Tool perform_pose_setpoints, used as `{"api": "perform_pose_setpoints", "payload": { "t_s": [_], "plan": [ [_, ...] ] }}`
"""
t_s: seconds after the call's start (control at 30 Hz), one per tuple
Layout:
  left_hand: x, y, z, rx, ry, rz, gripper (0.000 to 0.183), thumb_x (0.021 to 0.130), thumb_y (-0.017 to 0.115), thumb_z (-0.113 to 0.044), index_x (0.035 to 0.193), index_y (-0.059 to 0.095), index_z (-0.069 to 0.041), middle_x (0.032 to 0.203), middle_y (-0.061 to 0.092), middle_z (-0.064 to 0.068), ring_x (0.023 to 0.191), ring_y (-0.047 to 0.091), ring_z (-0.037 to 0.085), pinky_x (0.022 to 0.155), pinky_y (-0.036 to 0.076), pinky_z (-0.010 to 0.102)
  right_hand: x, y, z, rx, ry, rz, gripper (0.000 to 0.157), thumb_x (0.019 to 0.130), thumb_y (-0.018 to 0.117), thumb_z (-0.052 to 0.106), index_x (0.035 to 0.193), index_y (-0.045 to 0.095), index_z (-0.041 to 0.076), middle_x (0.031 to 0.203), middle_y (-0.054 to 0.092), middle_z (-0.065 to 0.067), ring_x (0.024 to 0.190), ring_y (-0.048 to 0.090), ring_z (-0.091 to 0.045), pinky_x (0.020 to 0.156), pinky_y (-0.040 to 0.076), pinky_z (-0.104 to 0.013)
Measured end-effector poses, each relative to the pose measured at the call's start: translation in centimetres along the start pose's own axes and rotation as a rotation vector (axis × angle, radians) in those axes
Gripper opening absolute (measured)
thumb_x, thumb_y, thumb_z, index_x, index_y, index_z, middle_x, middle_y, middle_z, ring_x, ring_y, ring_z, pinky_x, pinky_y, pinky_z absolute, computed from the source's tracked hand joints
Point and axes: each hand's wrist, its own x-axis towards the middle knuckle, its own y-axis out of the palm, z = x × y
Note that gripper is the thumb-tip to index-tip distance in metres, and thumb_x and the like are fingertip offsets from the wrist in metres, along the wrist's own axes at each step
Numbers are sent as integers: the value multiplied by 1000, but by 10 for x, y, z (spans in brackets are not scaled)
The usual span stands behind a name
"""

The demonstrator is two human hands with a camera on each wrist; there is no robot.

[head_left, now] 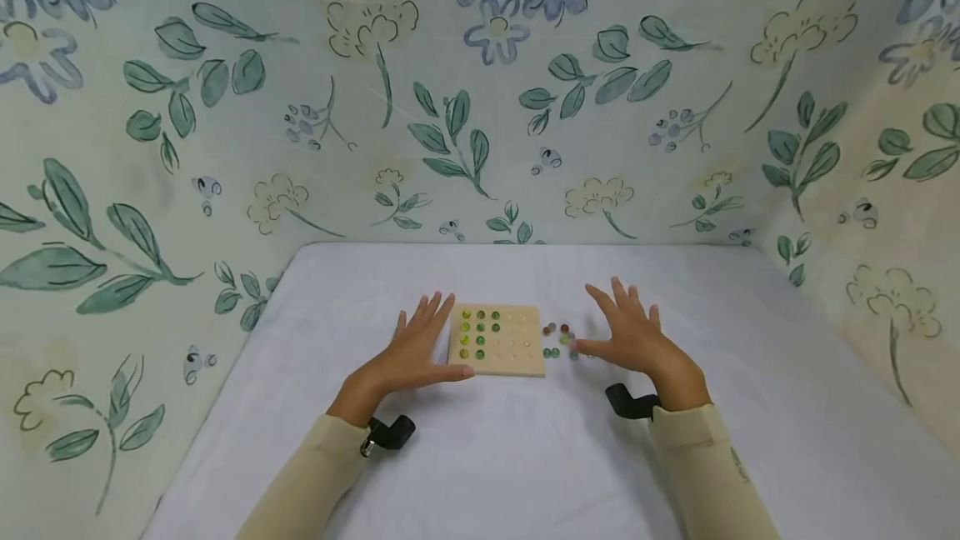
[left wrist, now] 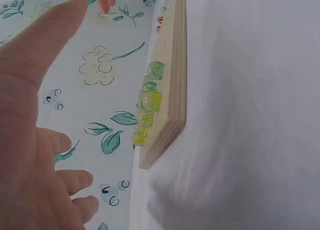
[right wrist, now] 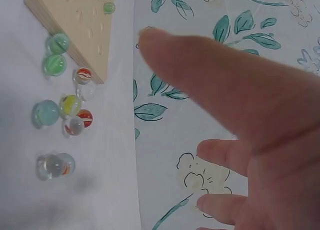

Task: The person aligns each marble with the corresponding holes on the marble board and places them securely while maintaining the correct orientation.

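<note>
A pale wooden board (head_left: 510,367) lies flat on the table, its hollows in rows. Yellow-green marbles (head_left: 465,327) fill the left column, green marbles (head_left: 481,341) the one beside it, and two more green ones sit in the third column. My left hand (head_left: 408,358) is spread at the board's left side, thumb near the front edge, holding nothing. Over the loose marbles to the right hovers my right hand (head_left: 641,342), fingers apart and nothing gripped. The right wrist view shows green (right wrist: 54,65), yellow (right wrist: 70,105), pale blue (right wrist: 47,113), red-and-white (right wrist: 83,76) and clear marbles (right wrist: 52,166).
A white cloth (head_left: 495,457) covers the table. Floral fabric (head_left: 465,107) hangs behind it and along both sides. Each wrist carries a black camera mount, one on the left (head_left: 393,432) and one on the right (head_left: 630,402).
</note>
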Motion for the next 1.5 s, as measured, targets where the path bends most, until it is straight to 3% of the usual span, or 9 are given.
{"api": "perform_pose_setpoints", "payload": {
  "t_s": [0.2,0.37,0.53,0.77,1.13,1.5],
  "plan": [
    [3,10,8,-38,30,17,118,71,72,-66,157,4,-22,162,4,10,148,-4,30,116,-7,54,4,0,-2,24,24,44,88,80,76,44,148,34,8,157,6,-30,141,1,-53,106,6,-73],
    [3,15,11,-100,-3,52,117,72,77,-58,157,7,-19,162,4,11,148,-3,30,117,-6,52,7,3,-4,83,52,96,73,83,75,33,141,42,4,156,14,-28,141,12,-49,107,21,-68],
    [2,19,14,-94,-21,61,115,73,76,-58,157,9,-18,162,6,10,148,-3,29,117,-6,50,8,6,-7,102,51,125,60,84,75,27,132,49,1,153,24,-29,137,27,-47,106,30,-62],
    [2,18,19,-48,-59,74,110,74,72,-64,156,14,-20,162,6,9,148,-4,29,116,-8,51,13,7,-11,80,61,163,44,85,73,24,122,55,6,134,50,-20,113,48,-35,95,45,-56],
    [7,27,28,34,-29,35,101,76,66,-69,155,24,-22,161,12,7,148,-1,31,114,-12,55,17,10,-18,56,74,207,23,86,69,21,104,62,9,117,59,-14,98,50,-29,80,48,-46],
    [11,33,27,72,-15,13,97,78,64,-68,154,28,-20,160,16,8,148,1,29,114,-12,55,17,11,-21,51,86,225,19,86,68,20,100,61,10,111,60,-13,94,50,-30,74,47,-42]
  ]
}}
